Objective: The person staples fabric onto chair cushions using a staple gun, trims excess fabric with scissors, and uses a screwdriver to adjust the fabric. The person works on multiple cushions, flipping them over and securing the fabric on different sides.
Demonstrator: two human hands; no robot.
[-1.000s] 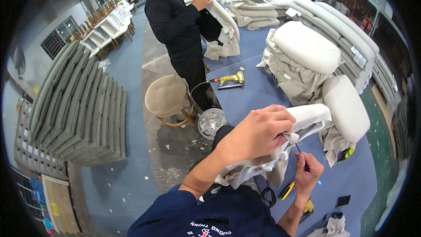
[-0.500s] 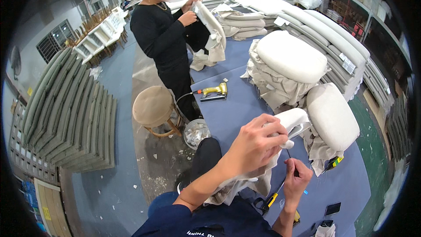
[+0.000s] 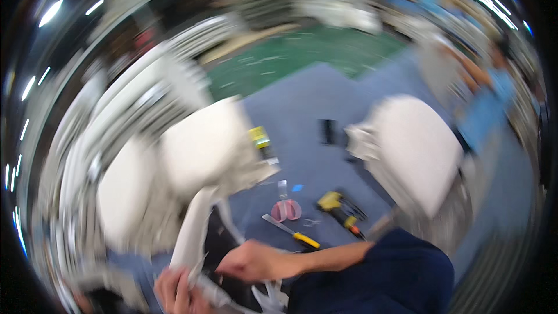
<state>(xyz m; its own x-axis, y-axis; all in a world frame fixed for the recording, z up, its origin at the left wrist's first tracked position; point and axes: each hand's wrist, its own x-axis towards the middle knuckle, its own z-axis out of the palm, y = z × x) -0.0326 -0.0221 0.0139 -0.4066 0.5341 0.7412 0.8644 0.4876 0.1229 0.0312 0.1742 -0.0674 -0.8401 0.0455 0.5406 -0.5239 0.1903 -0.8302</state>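
Grips a cream upholstered panel (image 3: 196, 229) by its near side with the left hand (image 3: 181, 293), and has the right hand (image 3: 253, 261), with bent fingers, at the panel's black underside; cannot tell the right one's grip through the motion blur. Holds the panel on a slant, just ahead of the left hand, at the near end of a blue-grey tabletop (image 3: 296, 102). Shows on that surface, just beyond the right hand, a yellow-handled screwdriver (image 3: 305, 240), pink-handled scissors (image 3: 285, 202) and a small blue scrap (image 3: 297, 188); to the right of these, a yellow-and-black staple gun (image 3: 331, 202). Has farther ahead of the hands a dark phone (image 3: 328, 132), and, left of it, a yellow-and-black tool (image 3: 259, 136), too smeared for naming. Includes two pale seat cushions (image 3: 203, 142) ahead of the left hand, with loose fabric below, and another pale cushion (image 3: 415, 145) ahead and right of the right hand. Opens, well beyond the hands, onto green floor (image 3: 325, 49), with stacked long pads (image 3: 116, 102) leftward, bright ceiling lights (image 3: 50, 13) on both sides, and a co-worker (image 3: 485, 113) in light blue far rightward.
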